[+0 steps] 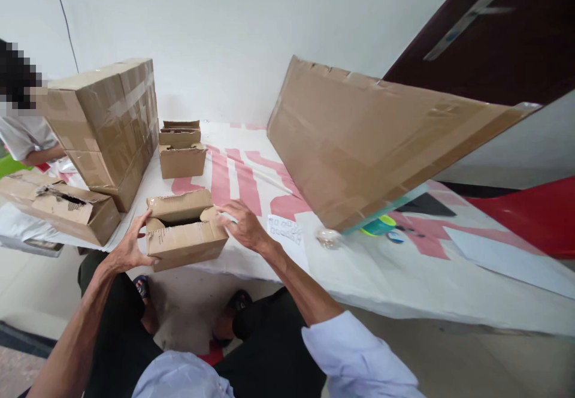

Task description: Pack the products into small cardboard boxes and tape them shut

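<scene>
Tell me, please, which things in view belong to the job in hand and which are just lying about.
Seemingly in use:
- near carton, with left hand and right hand at its ends

Seemingly lying about:
- large cardboard panel
- white sheet, far right
- teal-and-yellow round item

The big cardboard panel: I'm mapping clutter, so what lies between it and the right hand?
The head view shows a marked paper sheet and, nearer the cardboard panel, a small clear item.

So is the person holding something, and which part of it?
Yes, an open cardboard box. The left hand grasps its left end. The right hand is at its top right corner; whether it grips there, I can't tell.
</scene>
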### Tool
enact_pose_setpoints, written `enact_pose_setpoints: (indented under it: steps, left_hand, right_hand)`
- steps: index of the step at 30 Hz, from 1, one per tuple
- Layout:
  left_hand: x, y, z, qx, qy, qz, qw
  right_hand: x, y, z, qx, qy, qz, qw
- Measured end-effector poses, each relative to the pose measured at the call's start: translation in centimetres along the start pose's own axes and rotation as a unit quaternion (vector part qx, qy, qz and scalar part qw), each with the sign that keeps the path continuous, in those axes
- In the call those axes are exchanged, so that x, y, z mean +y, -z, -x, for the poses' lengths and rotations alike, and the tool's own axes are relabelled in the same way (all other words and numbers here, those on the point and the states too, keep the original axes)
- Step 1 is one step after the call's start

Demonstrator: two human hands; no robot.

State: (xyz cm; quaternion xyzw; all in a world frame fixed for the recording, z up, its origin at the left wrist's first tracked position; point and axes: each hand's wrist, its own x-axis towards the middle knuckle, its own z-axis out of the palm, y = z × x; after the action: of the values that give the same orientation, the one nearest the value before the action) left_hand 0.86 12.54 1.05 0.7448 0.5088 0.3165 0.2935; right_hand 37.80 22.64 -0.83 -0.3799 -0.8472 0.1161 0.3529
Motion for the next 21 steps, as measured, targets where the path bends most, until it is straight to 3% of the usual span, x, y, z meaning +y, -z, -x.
enact_pose_setpoints:
  steps: [2, 4, 7, 11, 14, 16, 21]
  left_hand:
    - [-0.1, -0.1, 0.0, 0.002, -0.001, 0.004, 1.0]
    - [-0.4, -0.2, 0.1, 0.001, -0.001, 0.009, 1.0]
    - [-0.7, -0.1, 0.2, -0.012, -0.005, 0.01, 1.0]
    - [-1.0, 0.9, 0.2, -0.064, -0.015, 0.055, 0.996]
    - [-1.0, 1.2, 0.3, -0.095, -0.006, 0.125, 0.988]
    - [-0.6, 0.8, 0.4, -0.08, 0.009, 0.133, 0.988]
    - [0.5, -1.1, 0.8, -0.015, 0.024, 0.072, 0.997]
  right_hand:
    - [-2.7, 0.5, -1.6, -0.077, 0.071, 0.021, 0.994]
    - [-4.9, 0.7, -2.1, -0.116, 0.107, 0.047, 0.986]
    - [-7.0, 1.1, -0.5, -0.071, 0.164, 0.09, 0.98]
    - [-8.5, 1.0, 4.2, -0.004, 0.254, 0.149, 0.956]
    - [-8.9, 0.3, 6.7, 0.005, 0.248, 0.147, 0.958]
    - [-8.9, -0.1, 7.0, -0.001, 0.231, 0.126, 0.965]
    - [-8.1, 0.4, 3.0, -0.065, 0.163, 0.046, 0.983]
